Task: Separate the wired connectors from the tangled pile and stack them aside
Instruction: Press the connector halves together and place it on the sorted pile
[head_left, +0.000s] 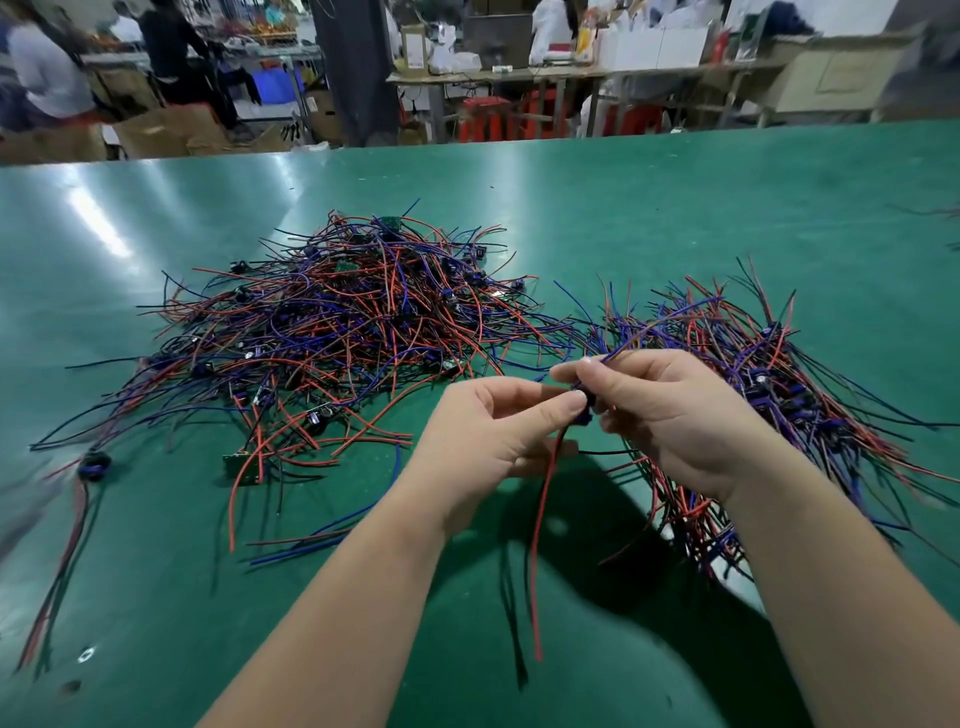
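Observation:
A big tangled pile (343, 327) of red, blue and black wired connectors lies on the green table at centre left. A second, more ordered heap (769, 384) stretches along the right side. Between them, above the table, my left hand (483, 441) and my right hand (670, 415) both pinch one small dark connector (586, 406). Its red wire (540, 530) and a black wire hang down toward me; a blue wire runs up and right from my right fingertips.
The green table (675, 208) stretches far back. A loose connector with wires (93, 462) lies at the left edge, and a small green board (241, 465) sits before the pile. Benches, boxes, red stools and people stand beyond the table.

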